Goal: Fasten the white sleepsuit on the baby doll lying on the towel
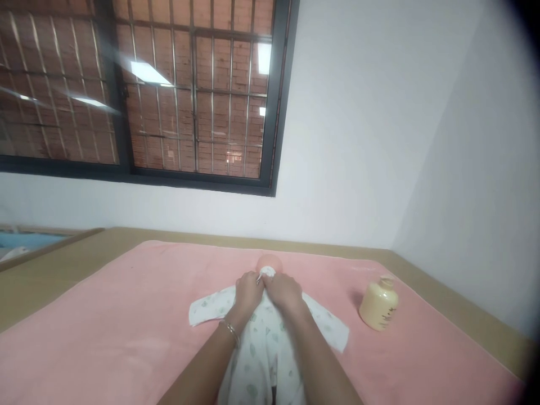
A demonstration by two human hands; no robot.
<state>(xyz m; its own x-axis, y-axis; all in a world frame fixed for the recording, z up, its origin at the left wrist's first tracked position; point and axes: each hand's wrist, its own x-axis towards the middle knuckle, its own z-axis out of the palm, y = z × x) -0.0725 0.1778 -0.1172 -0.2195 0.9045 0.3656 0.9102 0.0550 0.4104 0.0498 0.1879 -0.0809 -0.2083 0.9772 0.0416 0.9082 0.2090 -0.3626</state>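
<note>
A white baby garment (pixel 264 329) with small green and grey prints lies on a pink blanket (pixel 105 337), straight in front of the person, its collar end pointing away and its lower part running toward the person and out of the bottom of the view. Its two sleeves spread outward, one to each side, resting on the blanket. Low down the middle of the garment a narrow gap shows; what the dark spot inside it is, I cannot tell. Just beyond the collar sits a round, smooth, pink head (pixel 269 260), like a doll's.

The left hand (pixel 250 289) and the right hand (pixel 283 291) are close together at the neck, fingers curled in and pinching the cloth on either side of the collar. The forearms reach over the garment, partly hiding it. A thin bracelet (pixel 232 332) circles the left wrist.

To the right, well apart from the hands, a cream bottle (pixel 378 306) with dark lettering stands on the blanket near the right-hand sleeve. The blanket covers most of a tan table (pixel 337 246), whose border shows behind. Beyond rises a white wall (pixel 358 129) with a dark-framed, barred window (pixel 202 101), bricks visible through it.
</note>
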